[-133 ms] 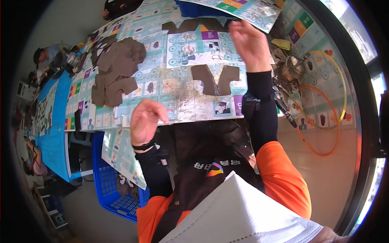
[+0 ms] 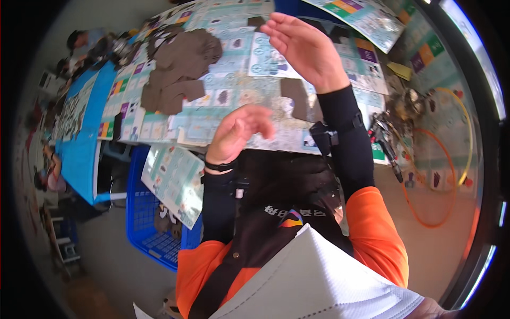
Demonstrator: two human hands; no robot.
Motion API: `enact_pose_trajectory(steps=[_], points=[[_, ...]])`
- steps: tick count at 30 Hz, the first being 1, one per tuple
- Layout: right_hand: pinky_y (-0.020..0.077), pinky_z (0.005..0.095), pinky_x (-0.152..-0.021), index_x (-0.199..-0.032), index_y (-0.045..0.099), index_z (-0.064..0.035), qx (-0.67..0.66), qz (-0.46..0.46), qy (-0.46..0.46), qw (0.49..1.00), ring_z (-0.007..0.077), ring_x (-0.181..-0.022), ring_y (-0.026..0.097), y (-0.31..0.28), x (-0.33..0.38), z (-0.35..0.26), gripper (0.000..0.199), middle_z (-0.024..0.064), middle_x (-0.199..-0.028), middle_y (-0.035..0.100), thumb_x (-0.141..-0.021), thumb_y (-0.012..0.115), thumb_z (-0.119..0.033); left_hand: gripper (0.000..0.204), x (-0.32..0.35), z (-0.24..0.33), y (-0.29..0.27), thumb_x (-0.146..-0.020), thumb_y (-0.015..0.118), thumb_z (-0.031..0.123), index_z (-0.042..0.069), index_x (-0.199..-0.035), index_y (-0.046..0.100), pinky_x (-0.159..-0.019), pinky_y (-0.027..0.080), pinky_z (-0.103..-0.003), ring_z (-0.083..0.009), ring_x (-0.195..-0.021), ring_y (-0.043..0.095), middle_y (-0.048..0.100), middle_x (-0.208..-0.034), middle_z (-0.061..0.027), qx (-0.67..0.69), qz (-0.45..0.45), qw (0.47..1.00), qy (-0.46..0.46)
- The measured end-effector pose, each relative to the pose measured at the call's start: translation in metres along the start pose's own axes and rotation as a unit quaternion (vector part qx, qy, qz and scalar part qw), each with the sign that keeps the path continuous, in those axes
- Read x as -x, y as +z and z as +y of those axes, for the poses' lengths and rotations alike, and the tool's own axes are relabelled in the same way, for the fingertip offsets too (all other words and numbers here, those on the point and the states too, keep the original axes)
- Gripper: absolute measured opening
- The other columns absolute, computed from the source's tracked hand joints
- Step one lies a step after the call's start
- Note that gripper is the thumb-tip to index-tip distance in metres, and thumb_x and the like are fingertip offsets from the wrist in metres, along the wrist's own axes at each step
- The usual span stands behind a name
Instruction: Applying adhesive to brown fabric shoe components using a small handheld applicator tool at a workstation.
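Observation:
My right hand (image 2: pixel 308 50) is raised above the far part of the table, fingers stretched out and holding nothing. Below its wrist lies a flat brown cut piece (image 2: pixel 295 100), partly covered by my forearm. More brown material (image 2: pixel 256 22) shows behind the fingers on a printed sheet (image 2: pixel 260 56). My left hand (image 2: pixel 239 133) hovers at the table's near edge, its fingers loosely bent, slightly blurred and empty. Left of both hands sits a heap of brown cut pieces (image 2: pixel 183 64).
At the right lies a dark spray-gun-like tool (image 2: pixel 387 143) beside an orange hose (image 2: pixel 410 212) and a yellow hose (image 2: pixel 467 159). A blue crate (image 2: pixel 141 212) stands below the table at left, a printed board (image 2: pixel 172 183) leaning over it. People work beyond a blue table (image 2: pixel 82 170).
The view has shifted, so the table sits further right and higher. My right hand has moved left over the table, and my left hand has moved right, towards the single brown piece.

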State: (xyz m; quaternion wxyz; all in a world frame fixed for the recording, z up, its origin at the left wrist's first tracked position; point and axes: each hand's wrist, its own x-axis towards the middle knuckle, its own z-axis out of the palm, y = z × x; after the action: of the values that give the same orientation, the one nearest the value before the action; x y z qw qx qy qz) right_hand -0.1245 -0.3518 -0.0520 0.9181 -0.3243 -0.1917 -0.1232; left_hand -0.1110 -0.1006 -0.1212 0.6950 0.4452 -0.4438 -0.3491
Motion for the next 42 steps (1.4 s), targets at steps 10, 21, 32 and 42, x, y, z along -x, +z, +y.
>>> enact_pose_trajectory(steps=[10,21,32,42], points=[[0.0468,0.0327,-0.089,-0.137,0.054,-0.0042,0.245,-0.011,0.355,0.902,0.0172,-0.096,0.060,0.028,0.101,0.057,0.071,0.0108,-0.100,0.067,-0.102,0.028,-0.061,0.087,-0.052,-0.025,0.072,-0.095,0.033,0.067,-0.004,-0.145,0.035,-0.085,0.052,-0.039,-0.0370,-0.104,0.061,0.059,-0.122,-0.0270,0.276,-0.317,0.907,-0.025],[0.0405,0.0237,-0.055,-0.109,0.070,-0.0052,0.516,0.216,0.069,0.826,0.0038,-0.061,0.047,-0.057,0.181,0.006,0.021,-0.0044,-0.066,0.057,-0.095,0.055,-0.006,0.026,-0.049,-0.064,0.046,-0.093,0.066,0.023,-0.001,-0.102,0.067,-0.072,0.052,-0.034,-0.0251,-0.077,0.067,0.070,-0.088,-0.0143,-0.469,0.036,0.865,-0.175],[0.0407,0.0239,-0.055,-0.098,0.069,-0.0031,0.625,0.372,-0.034,0.685,0.0065,-0.056,0.049,-0.096,0.247,-0.017,0.013,0.0016,-0.063,0.056,-0.092,0.058,-0.003,0.023,-0.080,-0.127,0.062,-0.083,0.072,0.017,-0.001,-0.095,0.065,-0.081,0.046,-0.046,-0.0384,-0.091,0.058,0.059,-0.092,-0.0195,-0.657,0.246,0.704,-0.107],[0.0447,0.0267,-0.058,-0.096,0.070,-0.0026,0.619,0.352,-0.039,0.701,0.0115,-0.059,0.054,-0.102,0.253,-0.021,0.012,0.0064,-0.069,0.061,-0.089,0.059,-0.003,0.012,-0.084,-0.135,0.056,-0.085,0.067,0.004,-0.001,-0.094,0.061,-0.073,0.051,-0.043,-0.0348,-0.083,0.064,0.065,-0.087,-0.0163,-0.554,0.276,0.777,-0.117]])
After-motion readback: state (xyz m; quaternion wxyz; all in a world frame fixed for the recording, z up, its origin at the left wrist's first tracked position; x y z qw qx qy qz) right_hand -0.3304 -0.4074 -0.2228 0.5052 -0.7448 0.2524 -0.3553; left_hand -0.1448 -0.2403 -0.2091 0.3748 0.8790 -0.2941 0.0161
